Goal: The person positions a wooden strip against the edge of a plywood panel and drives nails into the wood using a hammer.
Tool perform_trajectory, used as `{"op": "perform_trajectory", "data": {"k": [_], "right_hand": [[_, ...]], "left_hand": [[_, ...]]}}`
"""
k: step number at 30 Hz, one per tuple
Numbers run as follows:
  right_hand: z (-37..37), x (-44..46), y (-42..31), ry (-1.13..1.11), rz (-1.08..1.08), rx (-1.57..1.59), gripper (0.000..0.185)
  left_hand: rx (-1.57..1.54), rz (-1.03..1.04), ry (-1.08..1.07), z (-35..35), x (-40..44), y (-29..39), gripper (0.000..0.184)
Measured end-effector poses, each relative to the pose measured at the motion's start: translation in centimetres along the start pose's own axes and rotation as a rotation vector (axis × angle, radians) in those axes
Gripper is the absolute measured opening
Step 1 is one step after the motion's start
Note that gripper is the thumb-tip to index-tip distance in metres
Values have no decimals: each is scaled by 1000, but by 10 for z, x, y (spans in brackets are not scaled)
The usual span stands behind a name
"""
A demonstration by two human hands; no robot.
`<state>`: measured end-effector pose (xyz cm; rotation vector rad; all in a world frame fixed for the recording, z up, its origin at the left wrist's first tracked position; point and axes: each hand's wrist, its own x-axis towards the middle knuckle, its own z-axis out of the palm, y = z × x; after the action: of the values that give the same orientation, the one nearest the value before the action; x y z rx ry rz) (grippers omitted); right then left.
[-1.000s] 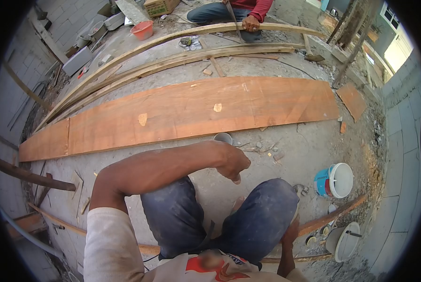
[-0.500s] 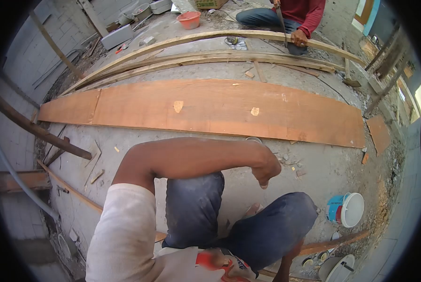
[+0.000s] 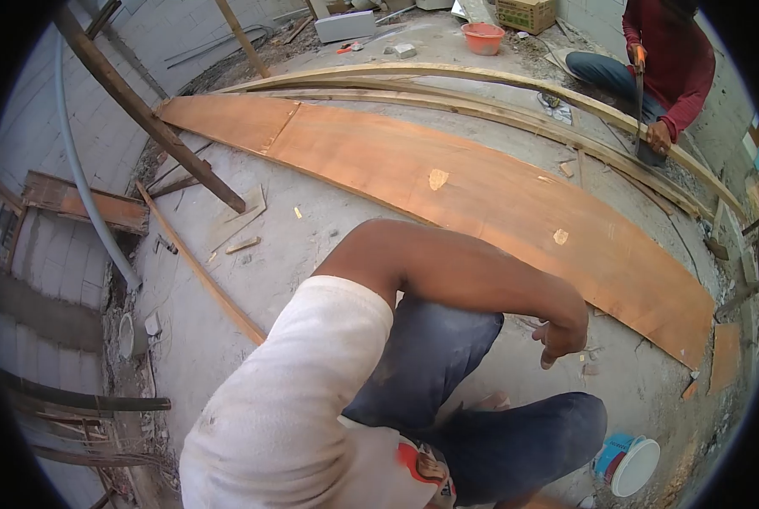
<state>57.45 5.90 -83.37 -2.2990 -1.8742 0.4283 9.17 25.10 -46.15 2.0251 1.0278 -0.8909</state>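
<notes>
My left arm in a white sleeve reaches across my knees, and my left hand (image 3: 563, 338) hangs in the air by the near edge of a long brown plywood panel (image 3: 371, 157). Its fingers are loosely bent and apart, with nothing visible between them. The panel lies flat on the concrete floor and has two pale patches where its surface is chipped. Of my right arm, only a bit of skin (image 3: 528, 502) shows at the bottom edge; the right hand is out of view. A white bucket with a blue label (image 3: 627, 465) lies tilted beyond my right knee.
Past the panel, a person in a red top (image 3: 672, 76) holds a handsaw (image 3: 639, 93) against a long timber (image 3: 558, 92). A slanted wooden pole (image 3: 150, 110) stands at left, near a narrow wood strip (image 3: 201, 267). A red basin (image 3: 482, 39) sits at the back.
My view has turned left, so the panel, bucket and other person appear shifted right. The left hand stays over the floor near the panel, fingers a little more spread. My right forearm has mostly left view.
</notes>
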Motion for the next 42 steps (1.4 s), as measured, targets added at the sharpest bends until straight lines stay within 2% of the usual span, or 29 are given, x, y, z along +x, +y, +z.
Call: {"op": "perform_trajectory", "data": {"k": [12,17,20,23,24,26,30,33,35,42], "right_hand": [[-6,3,4,-53,0,6,67],[-11,-3,19,-89,10,46,70],[-12,-13,39,-103,20,83,71],[9,-10,62,41,-112,120,71],[-1,-11,55,55,-92,114,71],[-14,-10,37,-77,-56,112,73],[-18,-14,23,9,70,117,77],[-32,-17,6,-49,162,197,82],[-40,-22,-3,-16,22,160,84],[-57,-23,-27,-21,65,141,89]], "left_hand": [[27,15,-26,0,7,-3,65],[-8,-2,34,-2,-20,1,62],[38,25,82,5,-1,-4,61],[11,71,89,8,8,-9,59],[27,90,91,9,6,-9,59],[-30,109,108,9,3,-11,54],[-44,72,69,4,-6,-7,54],[-7,92,104,0,-17,-3,53],[-7,103,105,-2,-18,-2,52],[-25,92,97,2,-11,-6,56]]}}
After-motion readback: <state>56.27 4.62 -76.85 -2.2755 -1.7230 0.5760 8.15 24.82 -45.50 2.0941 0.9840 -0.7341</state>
